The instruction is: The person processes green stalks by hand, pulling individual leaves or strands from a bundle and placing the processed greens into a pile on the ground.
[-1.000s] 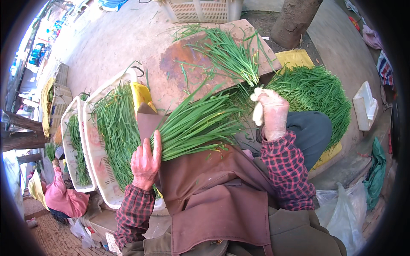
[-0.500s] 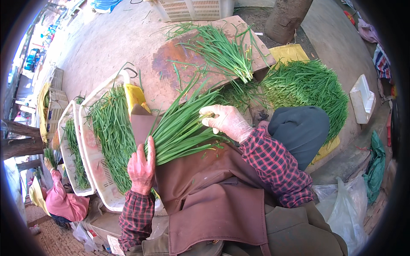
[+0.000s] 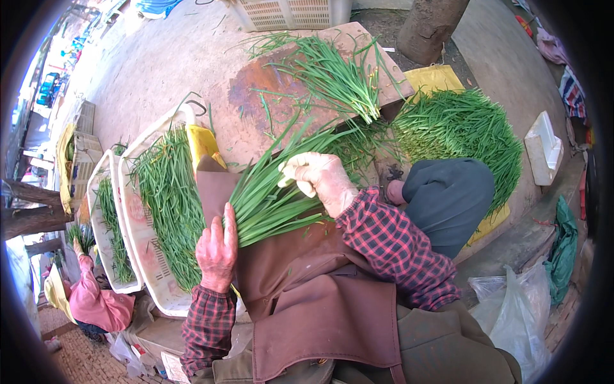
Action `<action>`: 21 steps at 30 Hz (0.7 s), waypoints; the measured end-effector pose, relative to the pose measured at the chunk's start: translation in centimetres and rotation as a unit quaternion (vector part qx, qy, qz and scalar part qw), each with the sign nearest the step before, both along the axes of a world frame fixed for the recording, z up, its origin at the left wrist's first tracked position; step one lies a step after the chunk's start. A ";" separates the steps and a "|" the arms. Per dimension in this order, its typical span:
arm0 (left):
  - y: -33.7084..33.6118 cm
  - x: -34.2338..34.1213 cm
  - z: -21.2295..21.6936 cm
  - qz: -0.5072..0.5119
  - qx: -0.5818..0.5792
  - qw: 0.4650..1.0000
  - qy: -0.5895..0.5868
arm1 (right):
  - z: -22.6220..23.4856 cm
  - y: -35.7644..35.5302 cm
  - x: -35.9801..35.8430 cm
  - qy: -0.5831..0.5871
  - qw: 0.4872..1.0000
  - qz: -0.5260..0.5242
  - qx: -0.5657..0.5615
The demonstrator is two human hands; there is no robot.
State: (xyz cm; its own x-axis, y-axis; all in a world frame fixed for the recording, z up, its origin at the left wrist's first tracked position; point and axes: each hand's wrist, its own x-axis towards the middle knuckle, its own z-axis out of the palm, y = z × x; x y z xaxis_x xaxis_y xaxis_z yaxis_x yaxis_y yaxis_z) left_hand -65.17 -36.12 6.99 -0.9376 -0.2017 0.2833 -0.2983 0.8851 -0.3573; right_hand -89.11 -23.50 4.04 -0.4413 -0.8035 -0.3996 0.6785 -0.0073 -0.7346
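Note:
A loose bunch of long green garlic chives (image 3: pixel 272 208) lies across my lap, over a brown apron (image 3: pixel 326 313). My left hand (image 3: pixel 217 253), bare, grips the bunch at its left end, its fingers along the blades and the thumb mostly hidden. Above the middle of the bunch is my right hand (image 3: pixel 320 180), in a thin pale glove. Its thumb and fingertips are pinched together over the blades; whether a blade is between them I cannot make out. Another pile of chives (image 3: pixel 339 77) rests on the low board (image 3: pixel 240 96) ahead.
Left of me stand two white crates (image 3: pixel 137 192) holding chives. A large stack of chives (image 3: pixel 460 134) sits on yellow sacking at the right, beside my knee. Beyond are a tree trunk (image 3: pixel 428 32), a pale crate (image 3: pixel 291 16) and a white foam box (image 3: pixel 543 150). A person in pink (image 3: pixel 105 301) works far left.
My right hand has moved left, from the right end of the bunch to over its middle. The left hand has shifted slightly to the right.

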 end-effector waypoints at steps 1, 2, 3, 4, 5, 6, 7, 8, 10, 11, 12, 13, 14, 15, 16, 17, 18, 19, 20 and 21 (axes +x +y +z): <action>0.2 -0.4 0.0 -0.006 0.004 1.000 0.007 | 0.0 -0.2 0.2 -0.005 1.000 -0.029 0.007; 0.4 -0.8 -0.1 -0.012 0.008 1.000 0.015 | 0.1 -0.3 0.4 -0.008 0.998 -0.057 0.014; 0.5 -1.2 0.0 -0.008 0.014 1.000 0.014 | 0.3 -0.3 0.6 -0.012 0.996 -0.086 0.022; 0.6 -1.6 0.2 -0.005 0.020 1.000 0.013 | 0.7 0.0 0.5 0.046 0.993 -0.106 0.021; 0.7 -1.9 0.1 -0.003 0.026 1.000 0.013 | 0.6 0.1 0.1 0.139 0.976 -0.155 0.054; 0.7 -1.8 0.0 0.008 0.028 0.999 0.014 | 0.4 0.6 -1.1 0.145 0.969 -0.195 0.034; 0.6 -1.6 -0.1 0.015 0.023 0.999 0.018 | 0.7 1.4 -2.6 0.105 0.974 -0.197 0.026; 0.5 -1.4 -0.1 0.021 0.017 0.999 0.020 | 1.4 2.5 -3.7 0.149 0.970 -0.192 0.022; -0.2 -0.5 -0.4 0.026 0.004 0.999 0.025 | 2.3 4.3 -4.9 0.221 0.962 -0.156 0.046; -0.3 -0.4 -0.5 0.025 0.000 0.999 0.029 | 2.5 5.3 -5.2 0.253 0.956 -0.128 0.076; -0.5 -0.2 -0.4 0.025 -0.006 0.999 0.028 | 1.2 5.8 -5.0 0.254 0.958 -0.110 0.076; -0.7 -0.1 -0.3 0.026 -0.012 0.999 0.028 | 0.4 6.5 -4.8 0.454 0.881 -0.072 0.109; -0.8 0.1 -0.5 0.024 -0.013 0.999 0.029 | -0.1 6.5 -4.1 0.445 0.888 -0.078 0.082; -0.7 0.0 -0.6 0.027 -0.014 0.999 0.027 | -0.4 6.3 -3.4 0.436 0.894 -0.084 0.054; -0.6 0.1 -0.6 0.030 -0.015 0.999 0.023 | 0.1 6.1 -3.0 0.528 0.845 -0.073 0.050; -0.5 0.2 -0.6 0.033 -0.016 0.999 0.019 | -0.2 5.3 -2.9 0.624 0.778 -0.069 0.018; -0.5 0.3 -0.5 0.032 -0.017 0.999 0.019 | -0.2 4.6 -2.4 0.647 0.760 -0.061 0.004; -0.4 0.4 -0.5 0.032 -0.018 0.999 0.018 | -0.2 3.8 -2.0 0.669 0.741 -0.053 -0.011; -0.4 0.5 -0.5 0.030 -0.018 0.999 0.017 | -0.7 3.1 -1.6 0.638 0.769 -0.024 0.008; -0.2 0.4 -0.4 0.031 -0.015 0.999 0.019 | -1.3 2.6 -1.4 0.608 0.794 0.005 0.028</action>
